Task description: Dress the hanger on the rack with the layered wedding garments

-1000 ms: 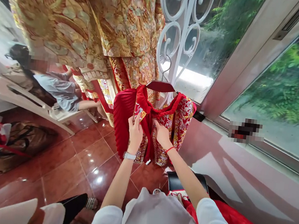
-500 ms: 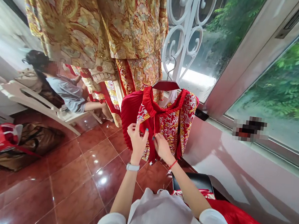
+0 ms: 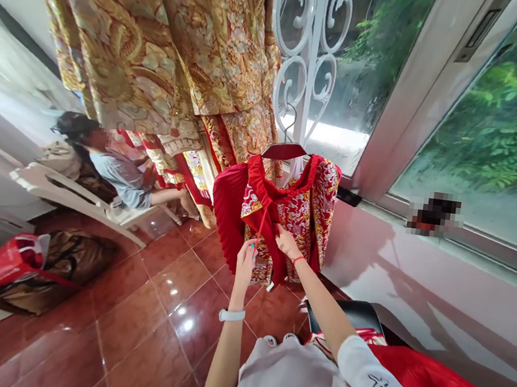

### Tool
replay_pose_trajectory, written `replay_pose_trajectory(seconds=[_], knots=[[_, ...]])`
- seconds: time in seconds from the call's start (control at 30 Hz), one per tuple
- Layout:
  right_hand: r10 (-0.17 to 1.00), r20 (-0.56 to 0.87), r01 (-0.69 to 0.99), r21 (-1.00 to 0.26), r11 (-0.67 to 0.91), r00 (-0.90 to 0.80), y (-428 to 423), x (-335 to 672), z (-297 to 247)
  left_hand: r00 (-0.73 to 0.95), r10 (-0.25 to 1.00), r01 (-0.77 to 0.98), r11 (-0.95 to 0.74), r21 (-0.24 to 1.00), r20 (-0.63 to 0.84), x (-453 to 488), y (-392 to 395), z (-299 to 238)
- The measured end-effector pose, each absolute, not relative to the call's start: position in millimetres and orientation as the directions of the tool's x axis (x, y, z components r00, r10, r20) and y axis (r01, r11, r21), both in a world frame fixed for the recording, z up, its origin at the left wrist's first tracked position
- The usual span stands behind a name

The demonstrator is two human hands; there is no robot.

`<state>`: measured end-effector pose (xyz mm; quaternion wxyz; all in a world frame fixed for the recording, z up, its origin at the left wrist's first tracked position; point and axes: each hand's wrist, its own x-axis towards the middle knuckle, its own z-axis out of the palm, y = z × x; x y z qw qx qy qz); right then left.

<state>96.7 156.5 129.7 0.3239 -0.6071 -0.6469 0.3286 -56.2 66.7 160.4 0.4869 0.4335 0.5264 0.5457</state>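
A red embroidered skirt point(image 3: 298, 214) with a gathered red waistband hangs from a dark red hanger point(image 3: 286, 152). In front of it my left hand point(image 3: 245, 262) pinches a thin red cord point(image 3: 262, 228), drawn taut down from the waistband. My right hand point(image 3: 287, 243) is closed against the garment's front, right of the cord. Its fingertips are partly hidden, so I cannot tell what lies between them. Pleated red cloth point(image 3: 228, 208) bulges at the garment's left side.
Gold embroidered garments point(image 3: 163, 50) hang behind, at the upper left. A person point(image 3: 123, 177) sits on a white chair point(image 3: 82, 203). Bags point(image 3: 51, 268) lie on the tiled floor. A white scrolled stand point(image 3: 313, 56) rises before the window. Red fabric point(image 3: 442, 385) spreads over the black chair point(image 3: 342, 314).
My left hand has gone from spread fingers near the waistband to pinching the cord, lower down. My right hand has shifted slightly up along the garment. The view has turned a little.
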Motion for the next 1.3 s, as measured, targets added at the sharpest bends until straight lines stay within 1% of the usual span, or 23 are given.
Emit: replay_pose_trajectory(seconds=[0.07, 0.17, 0.3, 0.37, 0.47, 0.57, 0.63, 0.73, 0.9, 0.97, 1.03, 1.17, 1.23, 1.3], knots=[[0.999, 0.028, 0.586, -0.809, 0.034, -0.019, 155.1, 93.1, 128.1, -0.165, 0.986, -0.031, 0.016, 0.999, -0.021, -63.2, 59.2, 161.2], [0.997, 0.078, 0.573, -0.817, 0.067, -0.007, 122.7, 86.8, 116.7, -0.163, 0.986, 0.108, -0.015, 0.994, 0.033, -69.6, 49.1, 159.5], [0.984, 0.179, 0.536, -0.831, 0.148, 0.006, 56.6, 83.2, 97.3, -0.069, 0.997, 0.252, 0.002, 0.968, 0.016, -62.4, 36.2, 148.1], [0.97, 0.245, 0.551, -0.811, 0.195, 0.016, 32.8, 85.9, 93.7, -0.019, 1.0, 0.293, 0.005, 0.956, 0.001, -53.6, 30.3, 140.7], [0.948, 0.313, 0.589, -0.757, 0.283, -0.055, 16.2, 94.9, 98.8, 0.025, 1.0, 0.299, -0.015, 0.954, 0.008, -40.9, 23.7, 131.3], [0.926, 0.36, 0.576, -0.735, 0.357, -0.113, 9.8, 105.0, 107.7, 0.032, 0.998, 0.296, -0.067, 0.953, 0.06, -33.1, 19.5, 124.5], [0.922, 0.377, 0.571, -0.739, 0.356, -0.087, 4.8, 109.5, 112.2, 0.048, 0.994, 0.312, -0.109, 0.944, 0.099, -29.8, 16.1, 121.0], [0.919, 0.394, 0.538, -0.775, 0.332, 0.0, -3.6, 111.6, 118.3, 0.05, 0.991, 0.336, -0.136, 0.932, 0.126, -25.0, 7.6, 118.1], [0.915, 0.396, 0.332, -0.876, 0.351, 0.079, -10.8, 106.2, 133.3, 0.039, 0.993, 0.321, -0.12, 0.939, 0.114, -19.5, -9.1, 122.4], [0.912, 0.399, 0.292, -0.887, 0.357, 0.098, -12.6, 103.8, 139.2, 0.049, 0.993, 0.314, -0.12, 0.942, 0.11, -19.3, -13.2, 125.0], [0.902, 0.424, 0.314, -0.87, 0.379, 0.087, -14.6, 103.0, 143.9, 0.045, 0.993, 0.327, -0.119, 0.938, 0.11, -20.1, -16.0, 126.2], [0.861, 0.509, 0.441, -0.771, 0.459, -0.006, -18.0, 105.7, 150.6, -0.03, 0.995, 0.361, -0.074, 0.93, 0.091, -21.2, -20.4, 125.2], [0.851, 0.524, 0.456, -0.75, 0.479, -0.031, -19.2, 107.2, 152.7, -0.029, 0.997, 0.356, -0.063, 0.932, 0.078, -20.0, -22.6, 124.9], [0.85, 0.524, 0.435, -0.755, 0.49, -0.048, -20.0, 108.3, 153.8, -0.005, 0.997, 0.346, -0.072, 0.936, 0.078, -17.4, -24.6, 124.6]])
